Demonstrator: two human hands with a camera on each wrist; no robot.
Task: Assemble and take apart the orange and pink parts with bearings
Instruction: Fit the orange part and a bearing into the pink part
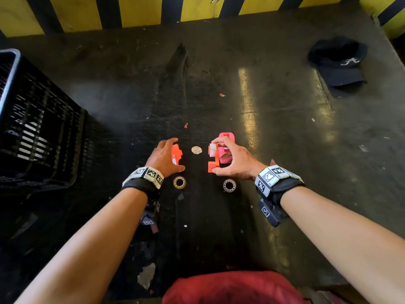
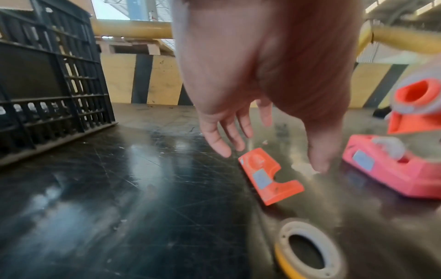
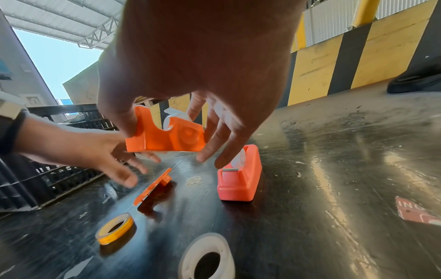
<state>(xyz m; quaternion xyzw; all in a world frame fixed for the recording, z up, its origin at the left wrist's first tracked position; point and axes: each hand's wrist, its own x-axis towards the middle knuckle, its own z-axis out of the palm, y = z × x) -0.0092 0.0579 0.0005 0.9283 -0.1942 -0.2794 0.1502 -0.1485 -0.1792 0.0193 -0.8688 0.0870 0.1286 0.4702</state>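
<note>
My right hand (image 1: 213, 156) grips an orange part (image 1: 214, 160) with a white roller in it, thumb on the near end and fingers on the far end, lifted off the black table (image 1: 131, 102). In the right wrist view that orange part (image 3: 167, 136) hangs above the table. A pink part (image 1: 228, 137) stands on the table just behind it. My left hand (image 1: 178, 154) is open, fingers spread over a flat orange piece (image 2: 269, 175) lying on the table, not touching it. A yellow-edged bearing ring (image 1: 179, 182) and a white ring (image 1: 229, 185) lie near my wrists.
A black slatted crate (image 1: 37, 119) stands at the left. A dark cap (image 1: 338, 62) lies at the back right. A yellow and black barrier (image 1: 140, 12) bounds the far edge. A small round disc (image 1: 196, 150) lies between my hands.
</note>
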